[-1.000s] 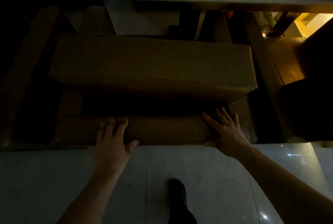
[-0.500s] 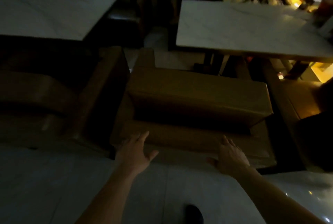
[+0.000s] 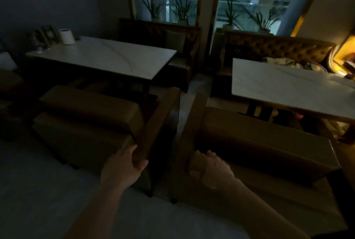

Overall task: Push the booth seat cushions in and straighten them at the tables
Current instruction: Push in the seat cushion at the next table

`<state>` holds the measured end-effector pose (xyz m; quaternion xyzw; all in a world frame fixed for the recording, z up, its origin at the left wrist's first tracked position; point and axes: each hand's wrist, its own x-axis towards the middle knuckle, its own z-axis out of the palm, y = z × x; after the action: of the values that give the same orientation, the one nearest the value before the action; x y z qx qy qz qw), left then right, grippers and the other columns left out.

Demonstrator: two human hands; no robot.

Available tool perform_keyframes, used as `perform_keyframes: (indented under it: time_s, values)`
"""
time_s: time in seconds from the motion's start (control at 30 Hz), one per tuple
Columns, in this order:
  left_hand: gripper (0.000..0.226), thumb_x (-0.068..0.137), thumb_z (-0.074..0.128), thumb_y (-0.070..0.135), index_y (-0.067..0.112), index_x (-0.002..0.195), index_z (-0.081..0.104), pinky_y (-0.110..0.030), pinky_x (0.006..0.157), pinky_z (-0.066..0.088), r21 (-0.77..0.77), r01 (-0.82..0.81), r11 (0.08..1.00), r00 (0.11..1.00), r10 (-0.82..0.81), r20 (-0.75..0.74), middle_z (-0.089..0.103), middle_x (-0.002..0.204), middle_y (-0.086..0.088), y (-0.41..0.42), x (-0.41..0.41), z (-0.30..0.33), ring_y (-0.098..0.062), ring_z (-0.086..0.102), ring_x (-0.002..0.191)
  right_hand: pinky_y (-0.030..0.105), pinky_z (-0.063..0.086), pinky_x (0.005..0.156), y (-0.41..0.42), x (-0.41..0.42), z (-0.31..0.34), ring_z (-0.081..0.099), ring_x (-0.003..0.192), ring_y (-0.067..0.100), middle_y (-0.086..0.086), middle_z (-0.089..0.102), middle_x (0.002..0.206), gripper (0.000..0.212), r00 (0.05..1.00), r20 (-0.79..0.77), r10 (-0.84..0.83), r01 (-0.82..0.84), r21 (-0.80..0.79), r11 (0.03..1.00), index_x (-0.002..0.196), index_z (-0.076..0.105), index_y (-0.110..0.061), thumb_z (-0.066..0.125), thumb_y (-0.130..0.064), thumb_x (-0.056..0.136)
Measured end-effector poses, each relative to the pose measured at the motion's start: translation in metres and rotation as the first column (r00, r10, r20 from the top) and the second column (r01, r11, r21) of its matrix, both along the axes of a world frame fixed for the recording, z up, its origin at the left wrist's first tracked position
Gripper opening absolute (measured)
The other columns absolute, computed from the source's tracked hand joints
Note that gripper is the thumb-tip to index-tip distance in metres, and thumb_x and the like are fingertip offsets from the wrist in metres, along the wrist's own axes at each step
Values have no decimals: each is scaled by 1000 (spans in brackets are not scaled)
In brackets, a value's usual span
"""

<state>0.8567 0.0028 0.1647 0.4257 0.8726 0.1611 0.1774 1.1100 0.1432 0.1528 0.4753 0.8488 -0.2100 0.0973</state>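
Two brown booth seats stand side by side in dim light, each facing a white marble table. The left seat's cushion lies in front of the left table. The right seat's cushion lies in front of the right table. My left hand wraps around the near end of the left seat's right armrest. My right hand curls over the near corner of the right seat's left armrest.
A narrow gap runs between the two seats. Tufted banquettes line the far wall under windows with plants. A paper roll and small items sit on the left table's far end. Pale tiled floor spreads at the near left.
The view has lifted from looking down on one seat to both booths. Both hands left that seat's back edge and took hold of the armrests on either side of the gap.
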Motion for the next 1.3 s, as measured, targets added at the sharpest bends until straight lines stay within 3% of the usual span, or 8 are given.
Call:
perform_keyframes:
  time_s: [0.33, 0.57, 0.67, 0.77, 0.93, 1.07, 1.17, 1.3]
  values:
    - [76, 85, 61, 61, 33, 150, 32, -46, 111, 34, 83, -134, 988, 991, 136, -14, 38, 153, -2, -14, -144, -50, -26, 38, 138, 48, 22, 120, 0, -193, -43, 12, 150, 33, 12, 8, 165, 87, 987, 4, 160, -159, -51, 986, 156, 5, -36, 53, -65, 89]
    - [77, 85, 64, 57, 30, 151, 33, -38, 108, 35, -64, -177, 982, 982, 172, -76, 41, 152, -2, -18, -301, -72, -24, 39, 137, 47, 32, 113, 5, -354, -89, 28, 143, 36, 8, 22, 157, 80, 982, -51, 184, -189, -151, 970, 152, 15, -38, 59, -53, 87]
    - [70, 87, 63, 55, 30, 148, 38, -38, 105, 37, -123, -153, 981, 983, 139, -118, 41, 152, -1, -14, -359, -70, -26, 42, 133, 46, 29, 116, 7, -403, -94, 22, 146, 34, 7, 9, 164, 82, 983, -42, 179, -184, -193, 964, 155, 9, -38, 58, -46, 90]
    - [78, 86, 63, 58, 32, 151, 30, -37, 106, 36, -146, -145, 978, 986, 130, -106, 39, 153, -1, -12, -407, -70, -25, 41, 135, 45, 29, 116, 15, -436, -97, 16, 148, 32, 5, 10, 163, 83, 986, -37, 165, -169, -169, 971, 155, 6, -38, 58, -46, 90]
    - [80, 84, 64, 58, 33, 152, 28, -38, 106, 35, -164, -67, 984, 992, 48, -119, 41, 151, -2, 4, -488, -82, -25, 39, 136, 47, 22, 118, 24, -484, -108, 11, 150, 30, 5, 12, 164, 81, 998, -30, 55, -59, -132, 989, 155, 8, -38, 51, -61, 90]
    - [84, 82, 65, 60, 34, 153, 28, -38, 109, 32, -178, 72, 981, 988, -95, -124, 34, 156, -1, 25, -548, -103, -23, 33, 141, 47, 16, 118, 22, -521, -121, 7, 151, 30, 7, 10, 164, 82, 1000, 5, 15, -14, -93, 996, 155, 7, -37, 50, -62, 90]
    - [93, 70, 52, 75, 32, 151, 34, -44, 108, 32, -159, 183, 970, 975, -200, -100, 39, 153, -5, 45, -600, -129, -29, 36, 138, 46, 12, 122, 15, -564, -137, 1, 151, 30, 9, 7, 165, 85, 999, 29, -36, 38, -58, 998, 155, 4, -36, 51, -61, 89]
    - [91, 77, 53, 74, 38, 154, 19, -44, 117, 22, -220, 358, 907, 915, -388, -109, 23, 161, -2, 67, -657, -160, -27, 23, 146, 48, 11, 123, 2, -619, -153, -4, 151, 37, 19, 3, 164, 90, 977, 80, -199, 200, -6, 980, 155, -3, -37, 46, -69, 88]
